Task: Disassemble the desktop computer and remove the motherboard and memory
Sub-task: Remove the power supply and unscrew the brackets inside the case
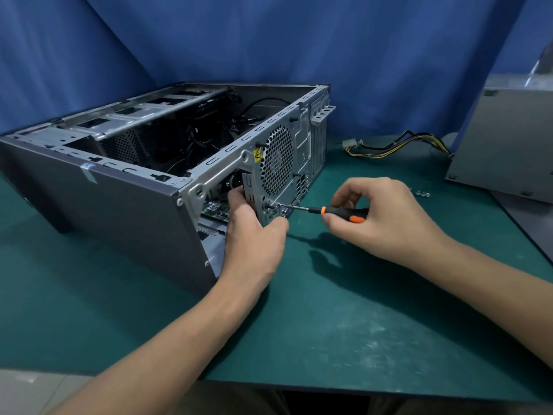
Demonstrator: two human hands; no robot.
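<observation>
Two bare forearms reached in over the near edge of the green tabletop (329, 324), which was scuffed pale near its middle. The left grip (254, 235) was closed on the rear panel (276, 163) of the computer case (104, 202). Its fingers curled round the panel's cut edge and into the opening, so the fingertips were hidden. The thumb lay outside, just beside the tool's tip.

The right grip (380, 217) held a black and orange screwdriver (344, 211) by the handle, most of which was covered by fingers. The shaft lay nearly level, its tip against the panel's lower corner. The screw there was too small to make out.

The case lay on its side toward the tabletop's left edge, its open side facing up. A sliver of green motherboard (215, 208) showed through the rear opening; the rest was lost in the dark interior among black cables, and no memory could be made out.

Toward the right edge lay a few loose screws (422, 193). Farther back lay a bundle of yellow and black wires (395, 145) running to a grey metal box (508, 145), which the frame cut off. A blue curtain (299, 40) hung behind.
</observation>
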